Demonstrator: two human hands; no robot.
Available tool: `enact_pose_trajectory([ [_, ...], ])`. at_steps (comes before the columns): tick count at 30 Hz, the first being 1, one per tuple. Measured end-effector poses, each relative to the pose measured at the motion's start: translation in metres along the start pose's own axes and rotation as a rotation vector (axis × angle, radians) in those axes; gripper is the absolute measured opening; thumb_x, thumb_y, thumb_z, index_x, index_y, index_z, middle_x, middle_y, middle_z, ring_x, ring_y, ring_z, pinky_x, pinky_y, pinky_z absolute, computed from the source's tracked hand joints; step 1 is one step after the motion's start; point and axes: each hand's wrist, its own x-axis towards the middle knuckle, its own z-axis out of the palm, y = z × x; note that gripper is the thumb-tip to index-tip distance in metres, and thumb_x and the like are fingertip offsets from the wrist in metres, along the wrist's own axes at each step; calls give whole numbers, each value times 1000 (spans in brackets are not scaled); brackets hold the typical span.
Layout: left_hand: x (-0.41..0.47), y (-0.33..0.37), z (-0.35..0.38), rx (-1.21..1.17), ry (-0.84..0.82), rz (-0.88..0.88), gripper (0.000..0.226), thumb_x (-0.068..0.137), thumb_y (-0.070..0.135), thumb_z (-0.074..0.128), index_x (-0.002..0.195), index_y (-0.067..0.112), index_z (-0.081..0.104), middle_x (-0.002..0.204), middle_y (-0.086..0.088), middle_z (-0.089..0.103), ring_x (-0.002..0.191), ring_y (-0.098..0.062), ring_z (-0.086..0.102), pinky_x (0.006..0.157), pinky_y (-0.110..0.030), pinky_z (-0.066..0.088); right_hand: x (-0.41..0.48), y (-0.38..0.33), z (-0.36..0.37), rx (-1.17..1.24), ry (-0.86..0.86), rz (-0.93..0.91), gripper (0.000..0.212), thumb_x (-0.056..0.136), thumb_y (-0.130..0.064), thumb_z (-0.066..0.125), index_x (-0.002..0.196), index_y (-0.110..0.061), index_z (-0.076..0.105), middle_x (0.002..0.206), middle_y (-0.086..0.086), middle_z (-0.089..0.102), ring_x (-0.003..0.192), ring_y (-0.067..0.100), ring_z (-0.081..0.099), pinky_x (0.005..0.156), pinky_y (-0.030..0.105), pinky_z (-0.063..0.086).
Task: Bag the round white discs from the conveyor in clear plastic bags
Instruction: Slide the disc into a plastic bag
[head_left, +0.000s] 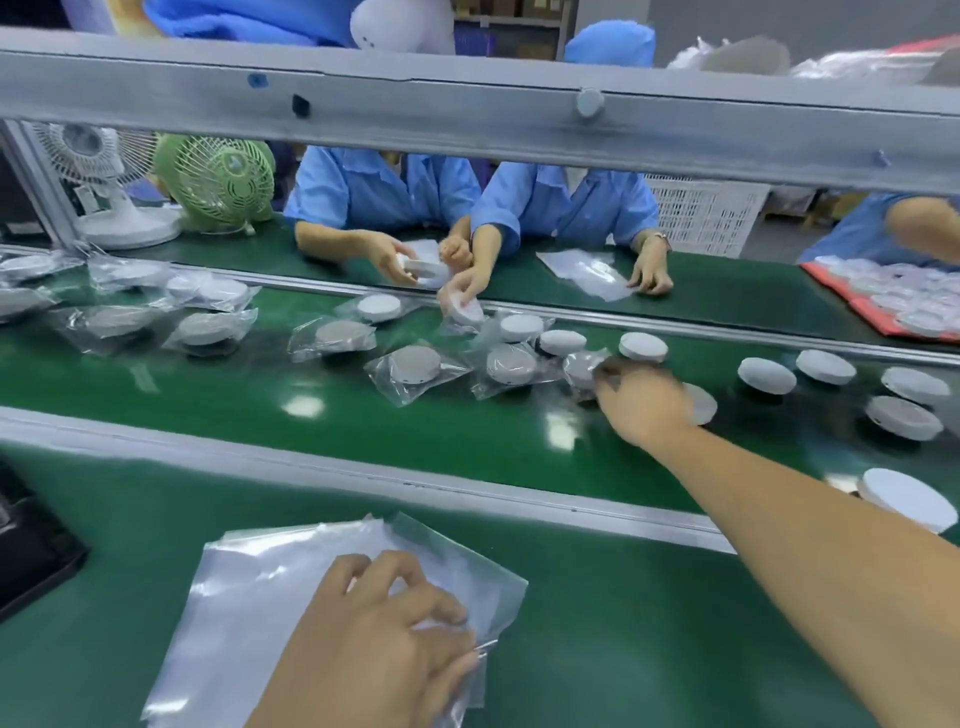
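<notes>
My left hand (384, 639) rests on a stack of clear plastic bags (249, 597) on the near green table and pinches the top bag's right edge. My right hand (641, 400) reaches far out over the green conveyor (208, 395). Its blurred fingertips are at a bagged disc (582, 366), and I cannot tell whether they grip it. A bare white disc (702, 404) shows just behind that hand. More bare discs (767, 375) lie to the right, and one (906, 496) sits beside my forearm. Several bagged discs (415, 366) lie to the left.
A grey frame beam (467, 111) crosses the top. Across the belt, people in blue coats handle discs and bags (584, 273). Two fans (223, 179) stand at far left. A red tray of bagged parts (883, 296) is at far right, a black object (31, 540) at near left.
</notes>
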Motion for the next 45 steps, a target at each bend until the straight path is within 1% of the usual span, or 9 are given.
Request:
enact_pose_trajectory([
  [4, -2, 3, -6, -114, 17, -118, 14, 83, 58, 61, 84, 52, 73, 98, 39, 62, 92, -3, 49, 82, -29, 35, -8, 58, 2, -203, -205, 94, 39, 101, -48, 49, 140, -43, 49, 144, 12, 48, 126, 38, 51, 99, 46, 49],
  [9, -1, 9, -18, -206, 28, -316, 24, 87, 58, 53, 83, 50, 76, 93, 41, 62, 92, 0, 54, 81, -28, 43, -31, 69, -23, 70, -26, 65, 35, 102, -18, 53, 135, -19, 42, 98, 17, 67, 80, 38, 64, 75, 46, 57],
  [14, 1, 10, -27, -235, -28, -434, 44, 89, 69, 37, 92, 49, 76, 95, 42, 62, 103, 6, 49, 89, -30, 40, -145, 15, -69, 433, 87, -619, 35, 96, -21, 66, 126, -39, 63, 120, -16, 57, 115, 7, 63, 99, 14, 43],
  [19, -1, 17, -33, -263, -51, -451, 43, 88, 71, 37, 94, 52, 75, 99, 45, 60, 109, 6, 47, 92, -25, 35, -227, -24, -90, 370, 163, -1048, 42, 107, -12, 33, 129, -29, 64, 123, -2, 65, 121, 21, 65, 88, 38, 55],
  [29, -6, 24, -38, -141, -226, -299, 32, 89, 67, 41, 96, 61, 71, 96, 53, 57, 99, 1, 45, 85, -30, 38, -247, -17, -77, 508, 197, -815, 44, 90, -8, 65, 128, -32, 66, 123, -11, 60, 114, 16, 67, 85, 37, 57],
  [37, -2, 35, -46, -651, -44, -408, 22, 84, 64, 61, 102, 57, 72, 103, 40, 66, 112, 4, 58, 96, -23, 43, -249, -33, -76, 662, 189, -813, 18, 85, -11, 82, 101, -18, 78, 116, -10, 75, 116, 8, 68, 89, 35, 58],
  [40, -3, 45, -47, -866, -85, -413, 60, 61, 67, 82, 117, 59, 63, 112, 32, 68, 109, 9, 62, 89, -9, 47, -254, -48, -82, 996, 79, -530, 20, 76, -36, 87, 92, -26, 81, 113, -15, 76, 123, 9, 65, 99, 31, 54],
  [43, 4, 54, -33, -932, 226, -521, 41, 70, 45, 85, 109, 44, 70, 101, 21, 75, 94, 1, 70, 77, -9, 51, -249, -63, -81, 1065, -192, -409, 24, 75, -61, 78, 92, -45, 81, 149, -24, 52, 151, 2, 28, 120, 28, 29],
  [45, 12, 60, -26, -981, 459, -630, 26, 75, 37, 87, 97, 36, 74, 92, 12, 77, 85, -4, 73, 72, -10, 52, -242, -69, -80, 1069, -402, -384, 33, 67, -65, 81, 97, -51, 79, 140, -24, 60, 138, -2, 47, 112, 24, 36],
])
